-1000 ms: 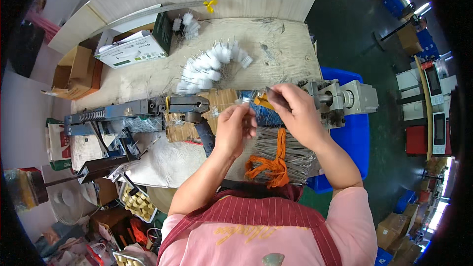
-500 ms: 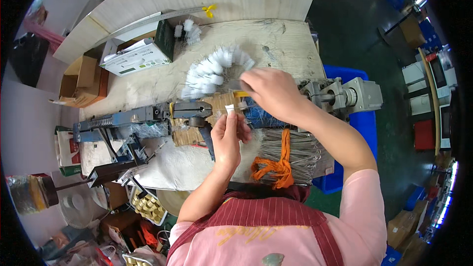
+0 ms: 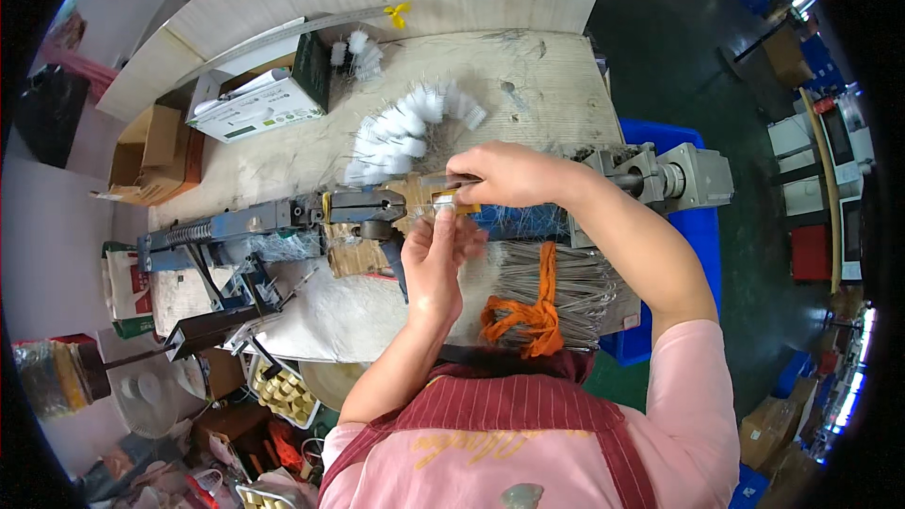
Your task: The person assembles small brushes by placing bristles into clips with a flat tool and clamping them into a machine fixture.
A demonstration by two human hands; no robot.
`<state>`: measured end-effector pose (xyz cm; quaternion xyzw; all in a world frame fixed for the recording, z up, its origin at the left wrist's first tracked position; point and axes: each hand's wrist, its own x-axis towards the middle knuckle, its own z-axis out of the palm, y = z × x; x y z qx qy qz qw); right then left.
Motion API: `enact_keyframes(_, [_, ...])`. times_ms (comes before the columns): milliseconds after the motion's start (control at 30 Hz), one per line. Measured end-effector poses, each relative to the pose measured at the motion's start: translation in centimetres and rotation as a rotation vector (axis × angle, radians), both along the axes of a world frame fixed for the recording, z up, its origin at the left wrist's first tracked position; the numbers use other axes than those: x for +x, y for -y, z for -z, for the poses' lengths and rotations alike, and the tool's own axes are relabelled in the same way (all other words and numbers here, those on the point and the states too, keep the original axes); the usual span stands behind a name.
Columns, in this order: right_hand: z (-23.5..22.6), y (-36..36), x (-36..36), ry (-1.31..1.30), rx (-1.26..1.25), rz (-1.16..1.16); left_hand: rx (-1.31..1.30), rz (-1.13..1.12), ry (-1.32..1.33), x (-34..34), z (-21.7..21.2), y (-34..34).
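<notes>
I'm seeing the right hand (image 3: 509, 174) pinching a thin wire (image 3: 443, 187) at the blue machine's clamp (image 3: 363, 207), while the left hand (image 3: 438, 254) is steadying it just below, fingers closed

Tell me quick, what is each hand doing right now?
Left hand: fingers raised, pinching something small; what, cannot be told.
Right hand: closed on a thin metal wire piece at the blue bench machine.

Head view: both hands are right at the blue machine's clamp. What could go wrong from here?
The left hand and right hand work close to the machine's dark clamp head, so fingers could get pinched. The wire bundle tied with orange cord lies at the bench edge and might slide off.
</notes>
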<state>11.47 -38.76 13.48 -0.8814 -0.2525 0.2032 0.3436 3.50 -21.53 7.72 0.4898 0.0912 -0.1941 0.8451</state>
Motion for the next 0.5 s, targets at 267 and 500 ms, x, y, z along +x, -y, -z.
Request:
enact_keyframes(267, [0.1, 2.8, -2.0, 0.362, 0.155, 0.148, -0.505, -0.033, -0.207, 1.1, -4.0, -2.0])
enact_keyframes(500, [-2.2, -0.2, -5.8, 0.450, 0.203, 0.224, -0.498, -0.103, -0.266, 0.7, -3.7, -2.2])
